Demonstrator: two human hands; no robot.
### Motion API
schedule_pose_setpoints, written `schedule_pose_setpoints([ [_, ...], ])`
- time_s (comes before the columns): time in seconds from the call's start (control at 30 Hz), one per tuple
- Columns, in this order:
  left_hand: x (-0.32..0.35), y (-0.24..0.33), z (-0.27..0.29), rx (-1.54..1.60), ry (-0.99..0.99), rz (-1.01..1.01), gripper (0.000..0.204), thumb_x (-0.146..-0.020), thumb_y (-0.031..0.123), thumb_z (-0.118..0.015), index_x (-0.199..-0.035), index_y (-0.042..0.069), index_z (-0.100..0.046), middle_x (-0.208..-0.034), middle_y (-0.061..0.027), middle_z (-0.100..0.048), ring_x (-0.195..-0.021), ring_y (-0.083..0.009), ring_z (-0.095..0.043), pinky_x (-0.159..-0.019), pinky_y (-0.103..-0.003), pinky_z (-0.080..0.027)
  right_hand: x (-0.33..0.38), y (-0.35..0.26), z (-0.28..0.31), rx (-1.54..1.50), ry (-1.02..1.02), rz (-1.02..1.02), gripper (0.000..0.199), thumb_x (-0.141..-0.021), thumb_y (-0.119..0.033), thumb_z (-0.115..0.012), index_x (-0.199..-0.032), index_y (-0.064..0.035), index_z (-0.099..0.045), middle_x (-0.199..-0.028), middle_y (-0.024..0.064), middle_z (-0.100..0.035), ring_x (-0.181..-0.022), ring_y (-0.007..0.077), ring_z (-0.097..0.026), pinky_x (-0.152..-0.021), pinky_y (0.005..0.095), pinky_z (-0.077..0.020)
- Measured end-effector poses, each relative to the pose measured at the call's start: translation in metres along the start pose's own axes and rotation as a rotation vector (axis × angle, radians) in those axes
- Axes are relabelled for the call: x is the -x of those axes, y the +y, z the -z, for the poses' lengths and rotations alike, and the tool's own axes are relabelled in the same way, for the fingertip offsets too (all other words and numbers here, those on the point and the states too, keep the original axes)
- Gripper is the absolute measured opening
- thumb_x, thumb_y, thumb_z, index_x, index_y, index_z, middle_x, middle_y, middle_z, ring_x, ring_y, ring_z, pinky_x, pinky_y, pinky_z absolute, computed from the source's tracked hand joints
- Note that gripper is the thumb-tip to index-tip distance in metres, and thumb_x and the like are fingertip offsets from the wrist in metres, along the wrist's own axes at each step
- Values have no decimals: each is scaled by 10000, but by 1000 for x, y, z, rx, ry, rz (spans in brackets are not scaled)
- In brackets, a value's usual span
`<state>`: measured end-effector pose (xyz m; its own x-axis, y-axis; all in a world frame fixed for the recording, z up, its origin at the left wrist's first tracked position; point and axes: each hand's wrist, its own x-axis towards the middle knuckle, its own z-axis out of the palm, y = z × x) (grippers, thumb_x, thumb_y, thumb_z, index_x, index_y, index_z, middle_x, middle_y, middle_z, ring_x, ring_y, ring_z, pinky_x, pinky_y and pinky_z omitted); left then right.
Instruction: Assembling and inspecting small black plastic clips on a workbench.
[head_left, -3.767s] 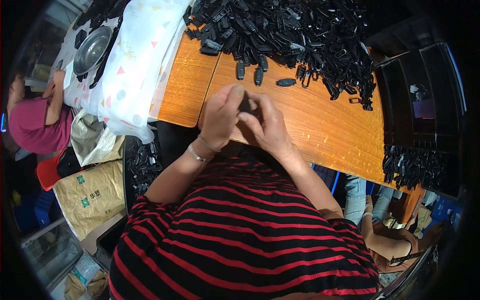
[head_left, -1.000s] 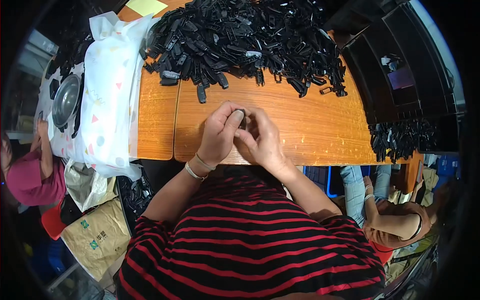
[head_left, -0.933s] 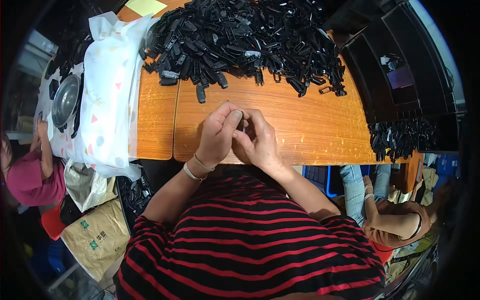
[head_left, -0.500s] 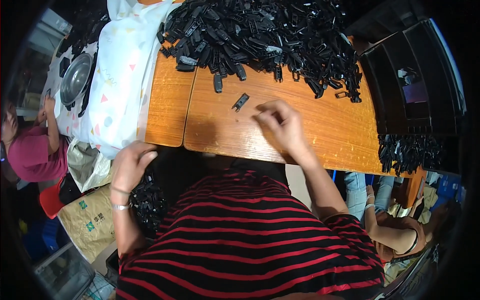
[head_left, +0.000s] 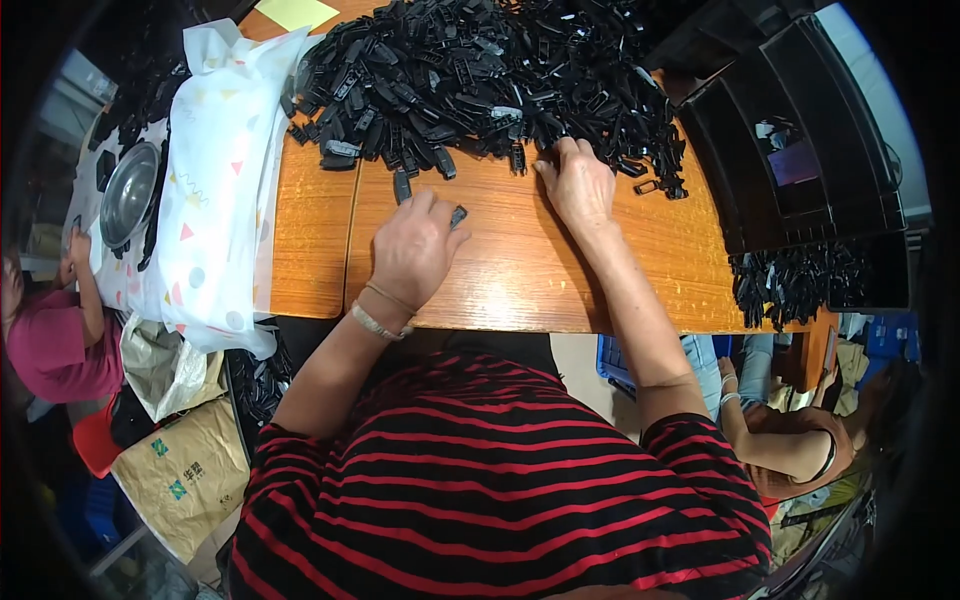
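A large heap of small black plastic parts (head_left: 430,80) covers the far part of the wooden table. My left hand (head_left: 412,250) is low over the table, thumb and fingers closed around a small black plastic part (head_left: 458,216) whose end shows beside the index finger. Just beyond its fingertips lies a loose black part (head_left: 402,186). My right hand (head_left: 582,187) is at the near edge of the heap, fingers bent down and closed among the parts. What they pinch is hidden.
A white patterned plastic sheet (head_left: 215,190) lies to the left, with a metal bowl (head_left: 130,195) beyond it. On the right stands a black bin (head_left: 720,160) with more black parts (head_left: 780,285) below. One person (head_left: 65,340) sits at left, another (head_left: 800,450) at right.
My left hand has risen from below the table edge and closed on the loose part on the tabletop. My right hand has moved forward to the heap. The view has shifted slightly.
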<state>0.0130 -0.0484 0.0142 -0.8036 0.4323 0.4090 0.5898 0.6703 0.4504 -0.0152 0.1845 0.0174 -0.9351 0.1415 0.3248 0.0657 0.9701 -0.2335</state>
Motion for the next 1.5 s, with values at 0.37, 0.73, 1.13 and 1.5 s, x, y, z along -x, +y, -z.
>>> schedule_pose_setpoints([
  [0.37,14,-4,-5,382,-40,200,129,-832,80,-706,-871,19,-600,-780,-83,-614,-614,-184,-588,-559,-295,-465,5,17,22,-127,86,64,175,-801,-82,-712,-953,-17,-653,-963,150,-610,-740,355,-643,-664,416,-540],
  [0.73,12,-8,4,1363,-213,649,262,-881,81,-660,-1096,5,-530,-791,-20,-596,-648,-64,-556,-577,-184,-434,5,24,18,18,-67,121,232,-781,-101,-726,-997,-57,-655,-926,134,-600,-772,346,-644,-670,431,-527],
  [1.13,15,-11,-1,1405,-294,584,378,-929,79,-610,-1275,-29,-501,-905,-36,-602,-775,-84,-593,-709,-206,-489,50,-10,14,-387,29,111,199,-834,-49,-679,-1032,-38,-686,-952,153,-686,-820,305,-680,-697,343,-532],
  [1.5,20,-15,-7,1339,-246,605,261,-961,122,-582,-1182,-16,-599,-954,-22,-659,-812,-77,-604,-750,-216,-496,72,-35,27,-307,-170,333,248,-802,-71,-698,-1046,-66,-656,-879,113,-607,-811,315,-635,-669,407,-517],
])
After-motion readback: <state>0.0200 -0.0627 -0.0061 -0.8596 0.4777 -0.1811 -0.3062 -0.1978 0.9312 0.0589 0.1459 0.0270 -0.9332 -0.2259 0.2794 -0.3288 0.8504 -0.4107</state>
